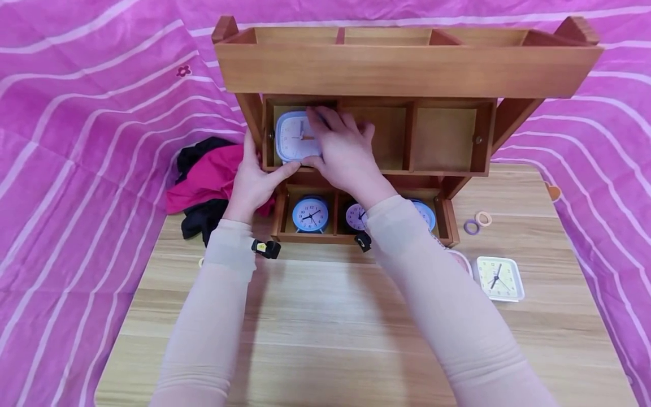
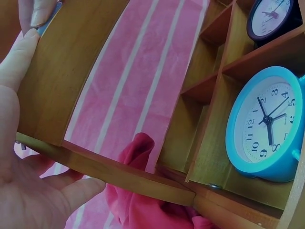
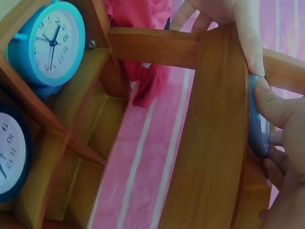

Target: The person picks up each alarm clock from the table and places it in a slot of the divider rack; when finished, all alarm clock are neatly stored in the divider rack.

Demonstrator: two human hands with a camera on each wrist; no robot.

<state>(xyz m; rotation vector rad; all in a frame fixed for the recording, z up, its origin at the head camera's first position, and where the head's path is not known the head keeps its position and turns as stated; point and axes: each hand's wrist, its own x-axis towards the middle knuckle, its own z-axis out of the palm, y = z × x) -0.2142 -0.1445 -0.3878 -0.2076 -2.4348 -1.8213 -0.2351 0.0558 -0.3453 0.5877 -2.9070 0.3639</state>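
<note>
Clock point(image 1: 292, 138) with a rounded-square, light-blue frame sits, in the head view, within the left compartment of the middle tier of a wooden rack point(image 1: 407, 70). The right hand point(image 1: 348, 155) grips it from the right, thumb at the lower edge and fingers over the upper right corner, hiding part of the dial. The left hand point(image 1: 252, 183) lies around the outside of that compartment's left end, fingers extended rather than curled, thumb reaching across to the frame's lower edge. In the tier below stand a blue round clock point(image 1: 311, 215), a second round clock point(image 1: 355, 217) and a third round clock point(image 1: 424, 213), the last two partly covered by the right arm. A pink and black cloth point(image 1: 208, 175) is bunched left of the rack on the wooden table point(image 1: 315, 339); to the right lie a purple ring point(image 1: 471, 233), a peach ring point(image 1: 484, 225) and a white square clock point(image 1: 498, 278). From the left wrist, the left hand's fingers spread beside a wooden side bar point(image 2: 128, 179), and only a sliver of the light-blue clock shows under fingertips; the blue round clock fills its compartment, with the dark-rimmed second one beyond the divider. From the right wrist, the light-blue clock's edge stands just behind the tier's front board point(image 3: 209, 119), the right thumb pressed on it, right fingers lower down, and the left thumb touching its near end.
</note>
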